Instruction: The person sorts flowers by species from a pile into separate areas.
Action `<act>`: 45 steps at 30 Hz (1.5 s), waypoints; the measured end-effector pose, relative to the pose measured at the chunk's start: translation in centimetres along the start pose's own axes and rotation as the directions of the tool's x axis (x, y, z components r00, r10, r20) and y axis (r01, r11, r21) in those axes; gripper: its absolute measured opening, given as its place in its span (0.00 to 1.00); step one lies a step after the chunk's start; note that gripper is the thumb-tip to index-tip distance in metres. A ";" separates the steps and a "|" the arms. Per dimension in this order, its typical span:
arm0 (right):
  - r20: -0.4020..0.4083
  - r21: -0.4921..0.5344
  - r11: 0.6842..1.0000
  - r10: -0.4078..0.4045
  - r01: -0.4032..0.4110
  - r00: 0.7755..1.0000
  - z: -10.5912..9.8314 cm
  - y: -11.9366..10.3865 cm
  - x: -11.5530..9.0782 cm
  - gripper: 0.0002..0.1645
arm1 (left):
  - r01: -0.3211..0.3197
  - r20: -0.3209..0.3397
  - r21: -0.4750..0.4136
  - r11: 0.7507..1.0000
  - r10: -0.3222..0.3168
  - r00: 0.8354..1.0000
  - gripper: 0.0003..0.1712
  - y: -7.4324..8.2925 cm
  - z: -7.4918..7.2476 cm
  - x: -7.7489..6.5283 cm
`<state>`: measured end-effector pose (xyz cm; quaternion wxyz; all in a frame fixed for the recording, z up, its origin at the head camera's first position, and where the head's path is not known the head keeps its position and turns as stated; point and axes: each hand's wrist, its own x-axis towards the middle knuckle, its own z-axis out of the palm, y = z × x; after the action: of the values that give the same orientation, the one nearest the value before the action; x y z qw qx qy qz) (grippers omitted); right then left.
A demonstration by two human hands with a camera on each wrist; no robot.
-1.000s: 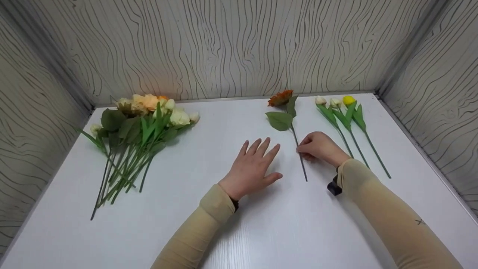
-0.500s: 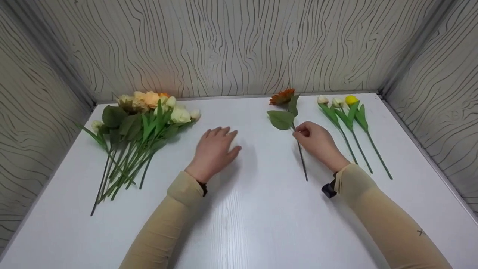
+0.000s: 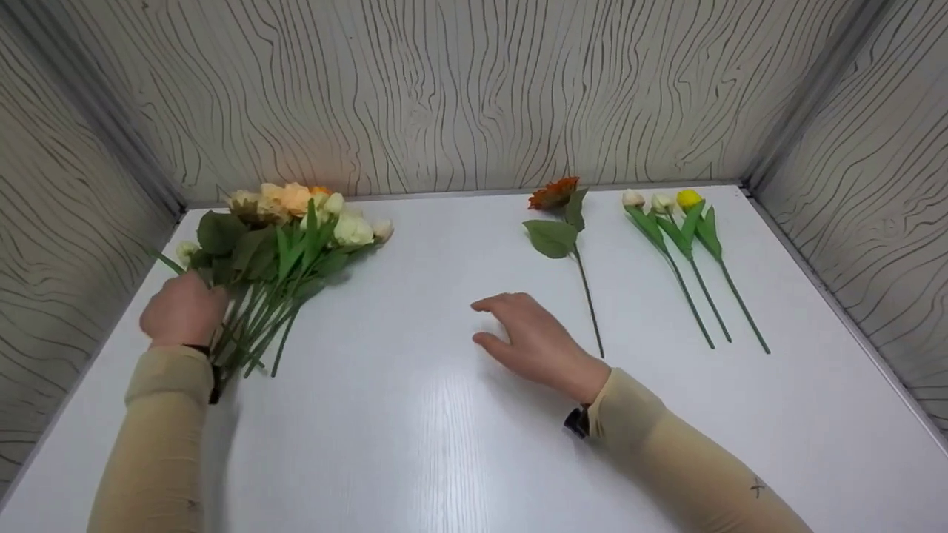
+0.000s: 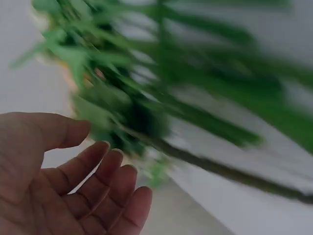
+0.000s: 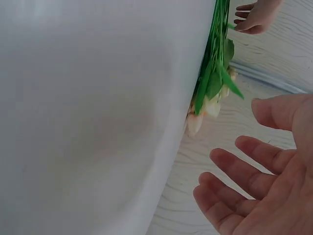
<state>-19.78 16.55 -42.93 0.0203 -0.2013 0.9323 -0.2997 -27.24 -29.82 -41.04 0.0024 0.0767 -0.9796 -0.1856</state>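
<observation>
My left hand [image 3: 184, 311] is at the left edge of a bunch of flowers [image 3: 289, 252], over its stems in the head view. In the left wrist view its thumb and bent fingers [image 4: 122, 181] stand apart with nothing between them, close to a brown-green stem [image 4: 220, 169]. My right hand [image 3: 541, 344] hovers over the middle of the table, thumb and fingers spread, holding nothing. Just right of it lies an orange flower [image 3: 554, 194] with two broad leaves and a thin dark stem [image 3: 590, 300].
Three tulips lie in a row at the right: a pale pink tulip [image 3: 633, 198], a cream tulip [image 3: 663, 203] and a yellow tulip [image 3: 689, 198]. Wood-patterned panels [image 3: 444, 89] wall in the white table [image 3: 415, 444] at the back and both sides.
My left hand has swung left from mid-table to the flower bunch. My right hand has let go of the orange flower's stem and moved left and nearer; the flower stays lying.
</observation>
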 end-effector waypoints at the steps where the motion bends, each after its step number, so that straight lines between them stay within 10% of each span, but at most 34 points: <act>1: 0.010 -0.005 1.000 -0.023 0.023 1.000 0.4 -0.4 0.1 0.27 | 0.034 0.029 -0.012 0.999 -0.033 0.999 0.23 -1.0 -0.1 -0.1; 14: 0.004 0.057 0.994 -0.090 0.090 0.996 2.0 -1.1 0.7 0.25 | 0.185 0.110 -0.326 0.927 -0.157 0.981 0.22 -4.3 0.7 0.0; 25: -0.008 0.135 0.991 0.008 -0.006 1.000 0.8 -0.5 1.2 0.25 | 0.293 0.166 -0.566 0.770 -0.242 0.956 0.34 -3.2 -1.3 0.2; 31: -0.010 0.158 0.985 0.073 -0.071 0.997 0.0 -0.1 1.3 0.25 | 0.185 0.093 -0.664 0.724 -0.166 0.982 0.31 0.9 -2.0 -0.2; 37: -0.013 0.193 0.977 0.093 -0.089 0.996 -0.7 0.1 1.3 0.22 | -0.006 0.056 -0.678 0.735 0.059 0.997 0.25 8.0 0.4 -1.2; 45: 0.069 0.290 0.951 0.091 -0.107 0.993 -2.5 1.5 0.6 0.15 | -0.074 0.126 -0.856 0.511 0.345 0.930 0.13 19.6 7.2 -3.3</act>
<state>-21.25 18.84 -41.66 0.0904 -0.1571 0.8855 -0.4277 -27.12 -8.65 -40.53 -0.0774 -0.0813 -0.7611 -0.6389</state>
